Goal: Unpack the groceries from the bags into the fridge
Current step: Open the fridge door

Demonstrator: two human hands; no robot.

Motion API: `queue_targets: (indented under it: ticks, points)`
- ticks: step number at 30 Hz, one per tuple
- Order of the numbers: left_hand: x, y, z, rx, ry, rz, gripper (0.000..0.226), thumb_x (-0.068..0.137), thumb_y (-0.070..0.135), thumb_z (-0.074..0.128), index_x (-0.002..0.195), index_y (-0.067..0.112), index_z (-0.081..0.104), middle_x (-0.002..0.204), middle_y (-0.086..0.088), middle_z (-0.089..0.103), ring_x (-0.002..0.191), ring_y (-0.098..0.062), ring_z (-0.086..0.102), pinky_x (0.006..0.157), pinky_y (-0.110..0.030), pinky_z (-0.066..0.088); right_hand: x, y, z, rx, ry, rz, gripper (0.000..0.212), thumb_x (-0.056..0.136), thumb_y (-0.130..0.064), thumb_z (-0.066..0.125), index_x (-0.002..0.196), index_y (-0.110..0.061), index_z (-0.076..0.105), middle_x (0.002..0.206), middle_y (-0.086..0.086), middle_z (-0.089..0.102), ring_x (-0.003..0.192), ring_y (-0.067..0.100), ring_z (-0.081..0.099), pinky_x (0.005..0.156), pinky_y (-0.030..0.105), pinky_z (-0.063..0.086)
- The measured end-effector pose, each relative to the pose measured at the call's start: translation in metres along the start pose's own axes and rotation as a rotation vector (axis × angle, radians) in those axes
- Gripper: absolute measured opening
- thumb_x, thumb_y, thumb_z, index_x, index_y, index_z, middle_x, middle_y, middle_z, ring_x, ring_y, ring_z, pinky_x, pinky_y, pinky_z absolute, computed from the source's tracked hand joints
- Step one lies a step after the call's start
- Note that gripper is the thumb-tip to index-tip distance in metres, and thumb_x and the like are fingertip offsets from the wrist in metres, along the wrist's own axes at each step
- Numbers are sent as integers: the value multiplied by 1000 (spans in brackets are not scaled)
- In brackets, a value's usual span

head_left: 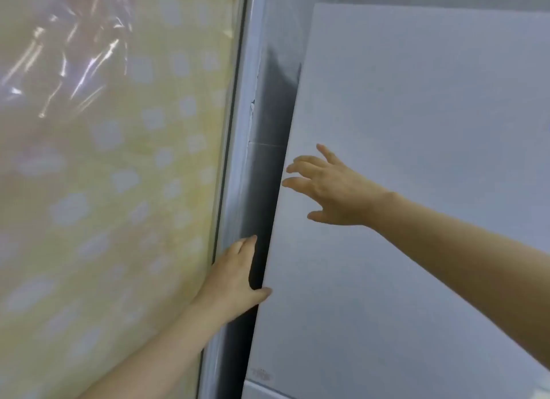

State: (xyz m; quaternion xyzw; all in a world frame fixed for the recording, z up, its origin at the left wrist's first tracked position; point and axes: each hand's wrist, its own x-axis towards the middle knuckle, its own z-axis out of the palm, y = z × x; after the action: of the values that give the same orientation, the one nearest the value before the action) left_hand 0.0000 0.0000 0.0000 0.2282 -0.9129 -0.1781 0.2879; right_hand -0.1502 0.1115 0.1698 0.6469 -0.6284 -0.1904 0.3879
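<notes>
— Fridge?

— Right half of the view, very close: the fridge door (416,130), pale grey and plain, tilted in the frame, with a dark gap (268,190) running down along its left edge.

— Left of that?

— First a grey frame strip (235,175) just beside the gap. Then a yellow sheet (119,190) dotted with pale blotches, filling the whole left half. Over its upper corner, crinkled clear film (74,56) catching the light.

— Left hand?

— Low down at the door's left edge, the left hand (232,279), grasping that edge: thumb (262,293) laid on the front face, fingers (245,243) reaching up into the gap (hard to tell how far round the edge). Bare forearm coming in from the bottom of the view.

— Right hand?

— Higher up, in front of the door's face: the right hand (330,190), released and holding nothing. Its fingertips (290,182) straight and spread, pointing left towards the same edge. Touching the door or just off it: cannot tell. Bare forearm entering from the right side.

— Hands near each other?

— Apart, left below right, both close to the door's left edge.

— Anything on the door?

— Only a small label (262,375) near the bottom left corner, too blurred to read. Just under it, a seam and the top of another pale panel (268,394).
</notes>
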Motion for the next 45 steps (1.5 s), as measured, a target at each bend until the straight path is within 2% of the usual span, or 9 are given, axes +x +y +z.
queue_targets:
  ticks: [4, 7, 11, 16, 21, 24, 29, 39, 45]
  points:
    - [20, -6, 9, -26, -19, -22, 109, 76, 51, 72, 152, 23, 0, 160, 6, 8, 145, -13, 17, 116, -27, 20, 27, 13, -3, -118, -36, -41, 85, 78, -47, 73, 147, -22, 31, 154, 8, 27, 147, 27, 12, 118, 57, 3]
    - [36, -7, 15, -14, -34, -43, 116, 71, 55, 74, 152, 23, -4, 160, 5, 5, 146, -15, 15, 116, -29, 19, 44, 23, -3, -186, -69, -60, 97, 73, -56, 73, 150, -23, 24, 156, 7, 24, 148, 29, 6, 117, 59, -3]
    - [53, -9, 21, 1, -42, -35, 124, 66, 59, 76, 152, 21, -7, 160, 4, 4, 146, -16, 14, 116, -30, 19, 56, 34, 2, -250, -111, -48, 104, 68, -67, 69, 151, -24, 23, 154, 5, 29, 149, 28, 3, 113, 59, -15]
    - [68, -10, 31, -34, -75, -45, 129, 62, 55, 81, 152, 23, -7, 159, 2, 11, 143, -18, 23, 113, -30, 25, 60, 39, 7, -259, -113, -57, 103, 65, -72, 66, 149, -24, 29, 148, 2, 36, 147, 26, 6, 114, 60, -14]
    - [75, -7, 40, -181, -108, -29, 112, 61, 43, 85, 145, 36, 12, 140, 7, 44, 123, -15, 50, 101, -34, 46, 60, 36, 7, -226, -106, -67, 95, 64, -68, 70, 143, -24, 40, 138, 3, 42, 142, 24, 16, 114, 61, -11]
    - [74, -7, 44, -214, -112, -45, 88, 64, 38, 84, 131, 31, 27, 124, 9, 53, 109, -13, 56, 91, -33, 52, 60, 34, 6, -222, -105, -62, 92, 64, -67, 71, 140, -23, 44, 137, 4, 42, 142, 25, 17, 114, 61, -11]
    - [70, -5, 51, -203, -65, -71, 63, 69, 31, 82, 110, 24, 35, 111, 6, 52, 98, -14, 57, 82, -31, 54, 58, 29, 4, -247, -116, -47, 88, 65, -66, 71, 138, -22, 46, 137, 5, 41, 141, 26, 18, 114, 62, -13]
    - [52, 4, 43, -163, -42, -101, 61, 69, 31, 83, 103, 22, 34, 106, 5, 52, 94, -16, 58, 75, -28, 51, 48, 18, -9, -242, -75, -54, 86, 63, -63, 74, 133, -20, 49, 133, 5, 45, 139, 27, 22, 114, 62, -11]
    - [9, 21, 31, -107, 3, -134, 59, 71, 32, 81, 99, 21, 30, 103, 4, 49, 90, -15, 53, 69, -24, 41, 24, 0, -37, -220, -3, -77, 83, 63, -60, 76, 131, -19, 51, 131, 5, 45, 138, 27, 23, 115, 61, -9]
